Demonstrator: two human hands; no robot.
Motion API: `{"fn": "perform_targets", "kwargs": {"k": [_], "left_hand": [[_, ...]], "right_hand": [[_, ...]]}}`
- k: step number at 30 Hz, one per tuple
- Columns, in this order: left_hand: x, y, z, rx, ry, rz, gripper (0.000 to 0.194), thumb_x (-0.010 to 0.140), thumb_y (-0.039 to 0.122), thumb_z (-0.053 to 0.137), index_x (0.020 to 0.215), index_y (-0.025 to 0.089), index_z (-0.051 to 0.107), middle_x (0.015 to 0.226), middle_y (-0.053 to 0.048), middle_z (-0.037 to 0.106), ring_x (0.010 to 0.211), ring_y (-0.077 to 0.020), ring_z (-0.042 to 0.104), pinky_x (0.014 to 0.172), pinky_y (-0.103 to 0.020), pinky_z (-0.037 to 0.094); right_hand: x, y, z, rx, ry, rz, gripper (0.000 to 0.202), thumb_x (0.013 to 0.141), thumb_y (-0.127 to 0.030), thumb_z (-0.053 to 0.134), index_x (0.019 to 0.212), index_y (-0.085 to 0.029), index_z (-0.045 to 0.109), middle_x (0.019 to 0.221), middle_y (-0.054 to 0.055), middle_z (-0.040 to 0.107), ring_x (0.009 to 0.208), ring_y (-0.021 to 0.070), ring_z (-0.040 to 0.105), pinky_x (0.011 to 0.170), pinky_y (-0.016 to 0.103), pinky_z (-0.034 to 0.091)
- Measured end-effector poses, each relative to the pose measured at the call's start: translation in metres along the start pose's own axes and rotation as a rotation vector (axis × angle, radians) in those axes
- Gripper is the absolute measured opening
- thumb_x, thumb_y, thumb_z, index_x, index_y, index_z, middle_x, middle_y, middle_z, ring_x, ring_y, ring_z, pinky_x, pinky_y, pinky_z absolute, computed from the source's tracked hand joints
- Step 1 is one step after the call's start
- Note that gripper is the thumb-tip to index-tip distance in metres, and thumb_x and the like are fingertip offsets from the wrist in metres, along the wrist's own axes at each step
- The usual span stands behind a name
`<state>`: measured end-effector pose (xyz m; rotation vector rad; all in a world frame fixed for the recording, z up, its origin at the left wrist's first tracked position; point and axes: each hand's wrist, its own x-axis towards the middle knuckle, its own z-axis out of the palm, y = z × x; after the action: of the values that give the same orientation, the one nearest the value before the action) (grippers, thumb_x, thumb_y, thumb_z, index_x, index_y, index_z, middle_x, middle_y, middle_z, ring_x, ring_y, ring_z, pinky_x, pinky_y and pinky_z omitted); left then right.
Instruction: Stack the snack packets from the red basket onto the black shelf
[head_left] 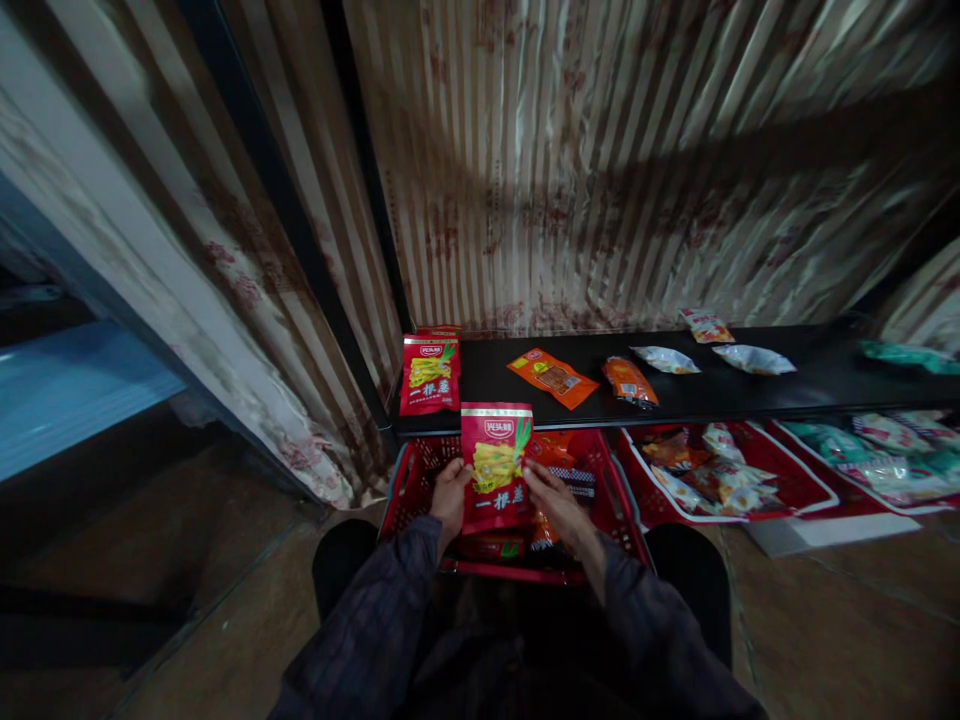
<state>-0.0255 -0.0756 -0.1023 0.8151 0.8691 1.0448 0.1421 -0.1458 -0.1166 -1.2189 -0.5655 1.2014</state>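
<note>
A red snack bag with yellow sticks and green scallion printed on it is held upright between my two hands. My left hand pinches its left edge, and my right hand grips the right edge. Beneath it lies a red plastic basket with more snack packs inside, partly hidden by the bag and my arms. On the black shelf just beyond, a matching red bag stands at the left end, with another behind it. An orange snack pack lies flat to its right.
Farther right on the shelf lie a dark orange pack, white packs and a green pack. Two more red baskets with snack bags stand below the shelf. A striped curtain hangs behind; a dark metal post rises at left.
</note>
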Motion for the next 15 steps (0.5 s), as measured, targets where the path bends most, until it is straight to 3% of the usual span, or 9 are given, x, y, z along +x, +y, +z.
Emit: {"fn": "perform_targets", "kwargs": {"k": [4, 8, 12, 15], "left_hand": [[-0.006, 0.007, 0.004, -0.072, -0.035, -0.109, 0.036, 0.048, 0.034, 0.083, 0.068, 0.017, 0.058, 0.068, -0.002, 0.068, 0.075, -0.0209, 0.067, 0.073, -0.031, 0.05], [-0.01, 0.02, 0.008, -0.043, -0.061, -0.196, 0.036, 0.053, 0.036, 0.083, 0.075, 0.018, 0.062, 0.071, -0.002, 0.07, 0.068, -0.0185, 0.068, 0.063, -0.026, 0.049], [-0.004, 0.034, 0.022, -0.01, 0.019, -0.14, 0.039, 0.056, 0.04, 0.084, 0.082, 0.018, 0.065, 0.075, -0.002, 0.073, 0.064, -0.0142, 0.066, 0.058, -0.022, 0.046], [0.002, 0.041, 0.033, -0.029, 0.043, -0.105, 0.04, 0.055, 0.042, 0.084, 0.081, 0.017, 0.067, 0.072, -0.004, 0.073, 0.066, -0.0176, 0.068, 0.061, -0.025, 0.049]], "right_hand": [[0.001, -0.007, 0.006, 0.151, 0.017, 0.03, 0.039, 0.06, -0.046, 0.083, 0.089, -0.025, 0.069, 0.091, 0.002, 0.077, 0.086, 0.0237, 0.072, 0.078, 0.036, 0.055], [0.005, -0.013, 0.001, 0.179, 0.061, 0.02, 0.035, 0.053, -0.042, 0.086, 0.077, -0.025, 0.067, 0.074, -0.001, 0.076, 0.072, 0.0229, 0.071, 0.069, 0.035, 0.056], [-0.001, -0.02, -0.001, 0.151, 0.042, 0.0, 0.038, 0.052, -0.044, 0.087, 0.077, -0.023, 0.068, 0.072, -0.001, 0.075, 0.066, 0.022, 0.07, 0.066, 0.034, 0.055], [-0.009, -0.028, -0.001, 0.111, -0.01, 0.01, 0.039, 0.054, -0.044, 0.087, 0.081, -0.022, 0.07, 0.074, 0.001, 0.076, 0.065, 0.0213, 0.07, 0.065, 0.033, 0.054]]}}
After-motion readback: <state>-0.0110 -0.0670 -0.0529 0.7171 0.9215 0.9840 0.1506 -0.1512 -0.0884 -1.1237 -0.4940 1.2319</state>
